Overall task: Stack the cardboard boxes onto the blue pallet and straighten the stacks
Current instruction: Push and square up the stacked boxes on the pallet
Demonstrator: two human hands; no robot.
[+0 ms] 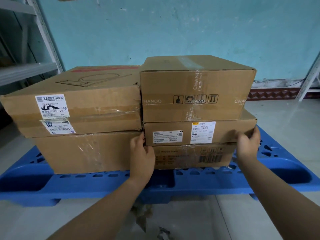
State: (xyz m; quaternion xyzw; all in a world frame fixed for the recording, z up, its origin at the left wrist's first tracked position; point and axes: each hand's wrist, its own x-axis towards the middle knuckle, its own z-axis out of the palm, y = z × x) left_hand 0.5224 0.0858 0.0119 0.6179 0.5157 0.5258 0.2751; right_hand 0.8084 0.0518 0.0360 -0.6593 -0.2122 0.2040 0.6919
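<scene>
Floor (285,118): smooth pale concrete, scuffed and stained just in front of the pallet's near edge.
Arms: two bare forearms reach forward from the bottom of the view toward the right stack.
Left hand (142,153): fingers curled onto the left end of the middle box of the right stack, in the seam where the two stacks meet; it grips that end.
Right hand (248,142): fingers wrapped around the right front corner of the same box; the hands are well apart, one clamped at each end.
Blue pallet (190,181): moulded hard plastic, glossy, with rounded slots along its near edge and two deep fork pockets; it lies flat on the floor.
Boxes, count: five brown corrugated cardboard boxes, all on the pallet, in two stacks that touch side by side.
Left stack: two wide flat boxes. The lower left box (86,153) has wrinkled clear tape; the upper left box (83,101) carries two white shipping labels at its left front, a line drawing on top and a torn right corner.
Right stack: three boxes. The bottom box (190,156) shows a barcode; the middle box (225,132), thin, bears two white labels; the top box (195,87), taller, is sealed with printed clear tape and has four handling symbols.
Wall (173,28): turquoise plaster, rough and chipped, with a dark red patterned band at its foot.
Shelving: grey metal racks, one (26,70) at far left, part of another (310,80) at far right.
</scene>
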